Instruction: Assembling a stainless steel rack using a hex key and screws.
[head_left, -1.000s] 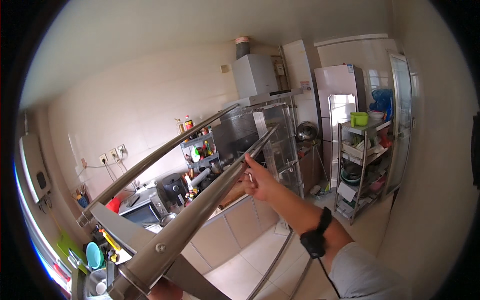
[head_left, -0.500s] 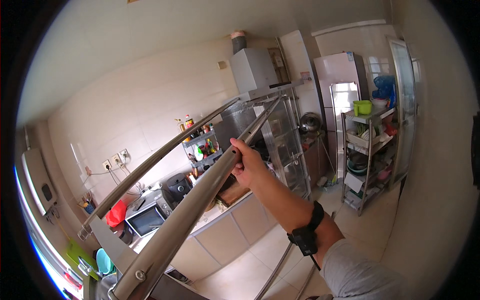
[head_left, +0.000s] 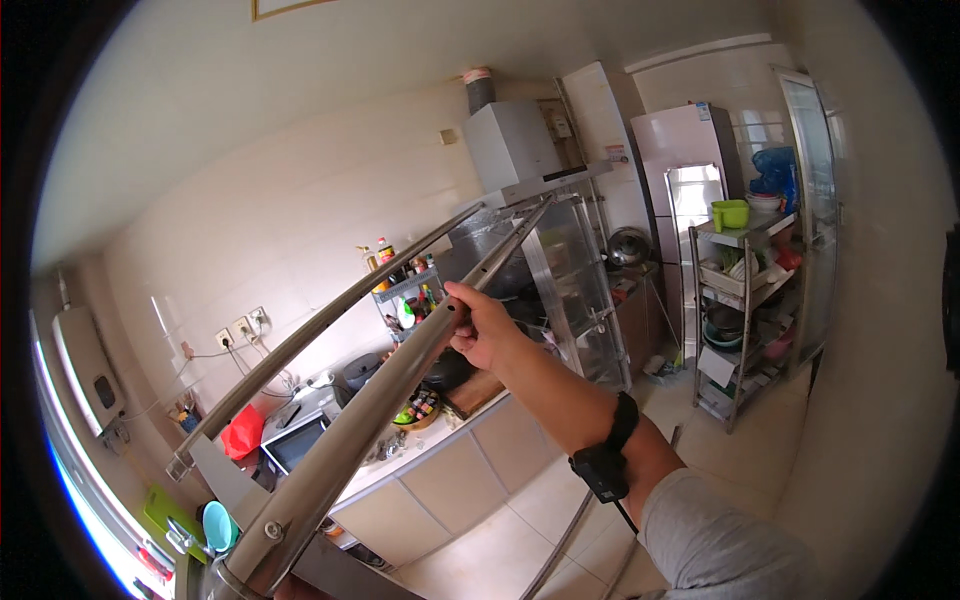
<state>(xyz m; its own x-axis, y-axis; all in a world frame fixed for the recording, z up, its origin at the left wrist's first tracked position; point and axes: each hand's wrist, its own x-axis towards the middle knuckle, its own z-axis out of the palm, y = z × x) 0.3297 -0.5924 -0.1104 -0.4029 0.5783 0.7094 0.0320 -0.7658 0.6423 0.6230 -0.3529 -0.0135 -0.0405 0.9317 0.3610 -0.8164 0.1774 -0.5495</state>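
My right hand [head_left: 480,325] is closed around a long, thick metal tube [head_left: 380,415]. The tube slants from the lower left up toward the range hood and has holes and a bolt along it. The thumb lies on top and the fingers curl beneath. A second, thinner metal rail [head_left: 330,318] runs roughly alongside, farther left; the two look like sides of one long frame. A small patch of skin at the bottom edge, just under the thick tube, may be my left hand [head_left: 298,590]; its fingers are hidden.
Behind the rails runs a counter [head_left: 440,430] with a microwave, bottles and pots. A range hood [head_left: 510,150] hangs beyond. At right stand a fridge [head_left: 675,150] and a metal shelf rack [head_left: 740,300] with basins. More metal bars [head_left: 560,545] lie low over the tiled floor.
The thick tube and my right hand have shifted slightly left and down against the kitchen behind. The grip stays the same. A patch of skin now shows at the bottom edge.
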